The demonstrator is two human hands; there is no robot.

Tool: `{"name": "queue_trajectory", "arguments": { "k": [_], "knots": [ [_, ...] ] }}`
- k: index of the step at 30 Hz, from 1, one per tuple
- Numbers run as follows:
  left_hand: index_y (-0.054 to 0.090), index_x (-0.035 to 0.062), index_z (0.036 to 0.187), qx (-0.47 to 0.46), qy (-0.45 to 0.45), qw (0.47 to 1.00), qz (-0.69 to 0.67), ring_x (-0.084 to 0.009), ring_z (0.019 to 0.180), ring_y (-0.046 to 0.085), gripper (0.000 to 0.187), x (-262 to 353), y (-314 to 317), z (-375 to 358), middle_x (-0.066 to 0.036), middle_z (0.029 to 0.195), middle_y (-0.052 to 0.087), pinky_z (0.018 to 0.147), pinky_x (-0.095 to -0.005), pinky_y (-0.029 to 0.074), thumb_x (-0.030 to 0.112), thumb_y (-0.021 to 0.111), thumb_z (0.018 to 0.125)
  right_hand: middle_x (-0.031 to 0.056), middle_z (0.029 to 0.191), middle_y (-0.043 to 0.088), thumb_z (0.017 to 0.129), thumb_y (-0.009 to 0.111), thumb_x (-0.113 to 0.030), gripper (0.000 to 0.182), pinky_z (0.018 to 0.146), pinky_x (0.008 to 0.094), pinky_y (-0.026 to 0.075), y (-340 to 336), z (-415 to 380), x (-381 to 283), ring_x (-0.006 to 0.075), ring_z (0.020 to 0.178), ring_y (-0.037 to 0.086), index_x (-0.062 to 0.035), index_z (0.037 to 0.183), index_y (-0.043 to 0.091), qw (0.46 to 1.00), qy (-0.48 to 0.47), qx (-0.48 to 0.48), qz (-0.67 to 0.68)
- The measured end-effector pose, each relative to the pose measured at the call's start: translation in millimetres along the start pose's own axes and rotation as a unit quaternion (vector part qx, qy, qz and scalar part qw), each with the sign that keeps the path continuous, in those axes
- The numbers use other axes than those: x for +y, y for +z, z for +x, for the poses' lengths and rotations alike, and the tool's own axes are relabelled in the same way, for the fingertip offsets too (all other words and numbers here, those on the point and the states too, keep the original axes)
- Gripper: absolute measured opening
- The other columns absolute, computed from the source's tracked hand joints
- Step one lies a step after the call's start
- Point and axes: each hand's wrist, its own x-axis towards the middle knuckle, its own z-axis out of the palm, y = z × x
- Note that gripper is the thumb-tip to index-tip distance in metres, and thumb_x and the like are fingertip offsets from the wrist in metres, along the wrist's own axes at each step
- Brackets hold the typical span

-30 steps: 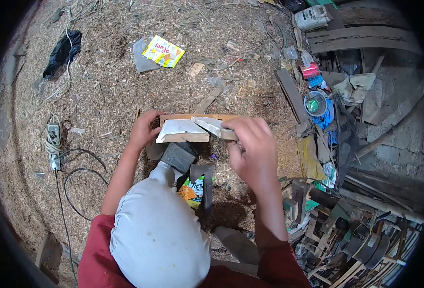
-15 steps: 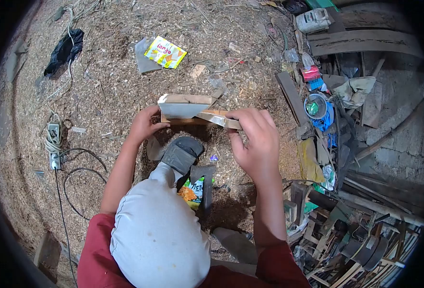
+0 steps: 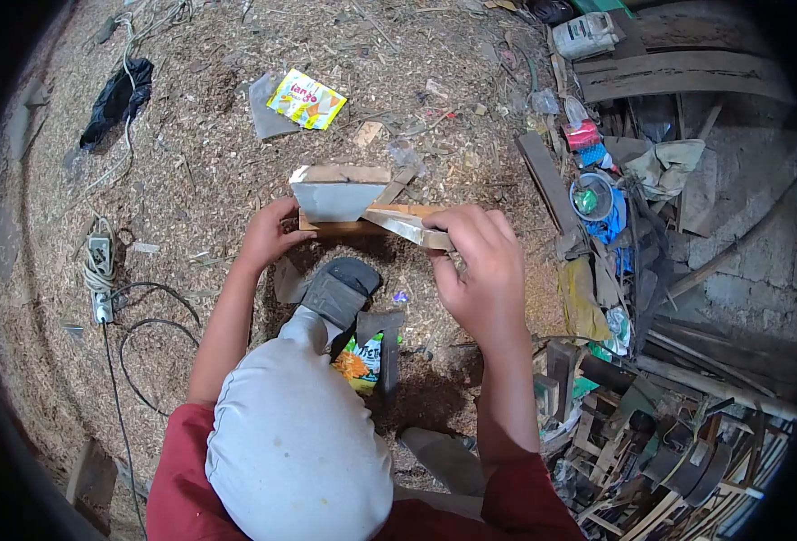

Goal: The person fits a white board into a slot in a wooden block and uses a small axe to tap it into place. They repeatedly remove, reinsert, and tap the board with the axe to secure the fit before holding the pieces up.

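Observation:
My left hand (image 3: 270, 236) grips the left end of a brown wooden board (image 3: 340, 227), low in front of me. Next to it stands a block (image 3: 337, 200) with a pale grey face and a brown top edge. Between thumb and fingers, my right hand (image 3: 478, 254) pinches the right end of a wedge-shaped wood piece (image 3: 407, 225). The narrow tip of that wedge points left and meets the lower right corner of the block. Just behind them, a short wooden strip (image 3: 398, 185) leans at a slant.
Wood shavings cover the ground. A yellow wrapper (image 3: 306, 99) lies ahead, a power strip (image 3: 101, 275) with black cable at left. Along the right are a plank (image 3: 547, 183), a clear bucket (image 3: 592, 198) and piled scrap wood (image 3: 678, 460). My sandalled foot (image 3: 343, 290) is below my hands.
The pale block's face has tilted more into view. The wedge in my right hand has turned slightly, its held end a little lower. My left hand has barely moved.

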Motion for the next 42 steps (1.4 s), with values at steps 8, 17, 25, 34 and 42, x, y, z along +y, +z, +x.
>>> {"name": "queue_trajectory", "arguments": {
  "k": [8, 17, 25, 34, 42],
  "knots": [
    [0.073, 0.0057, 0.122, -0.003, -0.018, 0.999, 0.029, -0.0319, 0.100, 0.074, 0.051, 10.4, 1.3, -12.3, -0.013, 0.108, 0.074, 0.089, -0.0402, 0.057, 0.022, 0.094, 0.079, 0.0101, 0.107, 0.068, 0.078, 0.072, 0.005, 0.047, 0.092, 0.0464, 0.054, -1.4, -7.4, -7.1, 0.0342, 0.103, 0.067, -0.0114, 0.121, 0.071, 0.998, 0.042, 0.012, 0.038],
    [0.073, 0.0040, 0.116, -0.001, -0.004, 1.000, 0.021, -0.0286, 0.096, 0.073, 0.043, -1.3, 6.6, -10.5, -0.012, 0.104, 0.074, 0.087, -0.0389, 0.057, 0.016, 0.090, 0.079, 0.0073, 0.106, 0.067, 0.080, 0.069, 0.004, 0.044, 0.092, 0.0472, 0.053, -5.9, 1.0, -1.7, 0.0315, 0.104, 0.067, -0.0158, 0.119, 0.074, 0.998, -0.039, -0.038, 0.026],
    [0.074, 0.0040, 0.119, -0.015, -0.026, 0.999, -0.020, -0.0274, 0.099, 0.072, 0.042, -0.1, 7.3, -12.2, -0.011, 0.103, 0.072, 0.090, -0.0374, 0.055, 0.015, 0.087, 0.080, 0.0092, 0.109, 0.069, 0.085, 0.068, 0.004, 0.043, 0.091, 0.0466, 0.054, -9.0, 17.2, -1.7, 0.0335, 0.103, 0.067, -0.0121, 0.124, 0.074, 0.997, -0.027, -0.062, 0.032],
    [0.074, 0.0039, 0.121, -0.009, -0.004, 1.000, -0.012, -0.0282, 0.099, 0.072, 0.045, -4.2, 8.7, -12.7, -0.012, 0.106, 0.075, 0.089, -0.0383, 0.055, 0.017, 0.090, 0.081, 0.0103, 0.111, 0.069, 0.084, 0.066, 0.007, 0.046, 0.091, 0.0470, 0.054, -14.5, 9.6, 2.3, 0.0360, 0.104, 0.066, -0.0118, 0.126, 0.073, 0.995, -0.047, -0.066, 0.062],
    [0.074, 0.0049, 0.119, -0.008, -0.003, 1.000, 0.002, -0.0274, 0.097, 0.072, 0.041, -1.5, 8.3, -12.6, -0.011, 0.105, 0.075, 0.088, -0.0387, 0.055, 0.016, 0.089, 0.083, 0.0101, 0.111, 0.069, 0.086, 0.068, 0.004, 0.040, 0.091, 0.0470, 0.054, -11.4, 10.8, 3.5, 0.0357, 0.104, 0.065, -0.0122, 0.123, 0.072, 0.995, -0.039, -0.061, 0.061]
  ]
}}
